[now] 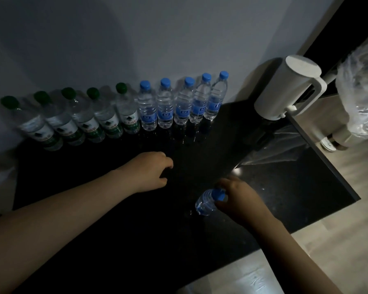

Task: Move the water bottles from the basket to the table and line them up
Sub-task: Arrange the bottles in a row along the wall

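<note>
Right hand (240,198) grips blue-capped bottle (208,201) on black table (115,219).

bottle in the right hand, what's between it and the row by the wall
Only bare dark tabletop between the bottle and the row, head view; the left hand is just left.

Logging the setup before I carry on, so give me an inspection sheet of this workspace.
Surface: glossy black table, dimly lit.
Job's things: five green-capped bottles and five blue-capped bottles upright in one row along the wall; sixth blue-capped bottle tilted, apart from the row; basket not in view.
Clutter: white kettle, clear plastic bag, plastic film at the right.
Grippers: left hand loosely curled, holding nothing; right hand grips the sixth bottle's cap end.
Cables: nothing seen.
Surroundings: grey wall, pale floor.
</note>
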Tool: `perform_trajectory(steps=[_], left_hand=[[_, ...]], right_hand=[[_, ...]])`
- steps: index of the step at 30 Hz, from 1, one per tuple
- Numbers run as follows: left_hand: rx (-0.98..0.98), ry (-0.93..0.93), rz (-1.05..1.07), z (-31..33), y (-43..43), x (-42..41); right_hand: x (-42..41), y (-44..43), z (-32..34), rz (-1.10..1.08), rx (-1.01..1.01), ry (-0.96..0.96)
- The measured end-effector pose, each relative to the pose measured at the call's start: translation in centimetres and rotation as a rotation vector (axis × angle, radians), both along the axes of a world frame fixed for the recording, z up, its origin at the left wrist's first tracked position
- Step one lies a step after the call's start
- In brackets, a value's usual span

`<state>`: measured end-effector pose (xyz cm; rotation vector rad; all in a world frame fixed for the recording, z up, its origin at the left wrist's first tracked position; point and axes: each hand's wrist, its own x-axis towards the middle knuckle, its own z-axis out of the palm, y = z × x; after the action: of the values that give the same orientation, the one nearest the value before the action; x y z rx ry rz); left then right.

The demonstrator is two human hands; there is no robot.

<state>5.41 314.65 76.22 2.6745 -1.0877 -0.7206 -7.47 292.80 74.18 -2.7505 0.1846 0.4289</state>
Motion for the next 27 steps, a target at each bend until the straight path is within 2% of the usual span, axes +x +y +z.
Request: perform_trajectory(steps=[10, 16, 27], left_hand=[[0.009, 0.085, 0.015, -1.3, 3.0, -1.7], [-0.004, 0.079, 0.043, -1.3, 3.2, -1.5], [-0.031, 0.071, 0.094, -0.5, 0.2, 0.5]], right_hand=[[1.0, 0.1, -0.4, -0.002, -0.025, 0.006], [3.2, -1.9, 1.6, -0.127, -0.014, -0.096], [9.0, -6.6, 4.4, -0.083, -0.076, -0.191]])
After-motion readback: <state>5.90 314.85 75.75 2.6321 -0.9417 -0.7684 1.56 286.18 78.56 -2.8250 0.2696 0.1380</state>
